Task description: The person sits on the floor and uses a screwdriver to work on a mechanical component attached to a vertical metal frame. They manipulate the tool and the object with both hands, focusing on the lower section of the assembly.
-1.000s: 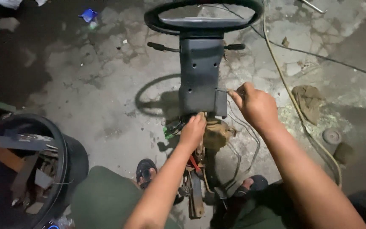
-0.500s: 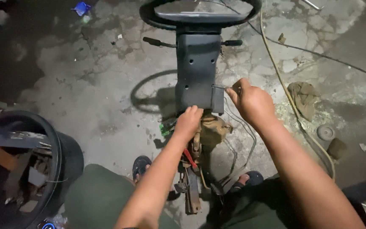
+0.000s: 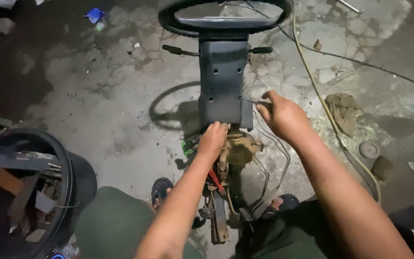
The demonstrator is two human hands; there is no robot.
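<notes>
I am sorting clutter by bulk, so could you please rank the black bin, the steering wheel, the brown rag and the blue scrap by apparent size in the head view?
1. black bin, though cropped and nearer the camera
2. steering wheel, partly cropped
3. brown rag
4. blue scrap

Grey column, black wheel, tan rag on mottled concrete

Your steering column cover (image 3: pixel 224 81) is dull blue-grey under a black wheel (image 3: pixel 226 19); at 6 o'clock below it sit a dirty tan rag (image 3: pixel 240 148), a red strip (image 3: pixel 215 180) and a green bit (image 3: pixel 187 147). The floor (image 3: pixel 111 110) is blotchy grey, cracked pale at 1 o'clock; the hose (image 3: pixel 322 105) is yellowish, the bin (image 3: pixel 68 182) black, the scrap (image 3: pixel 94 15) blue, your trousers (image 3: pixel 111 225) olive.
</notes>
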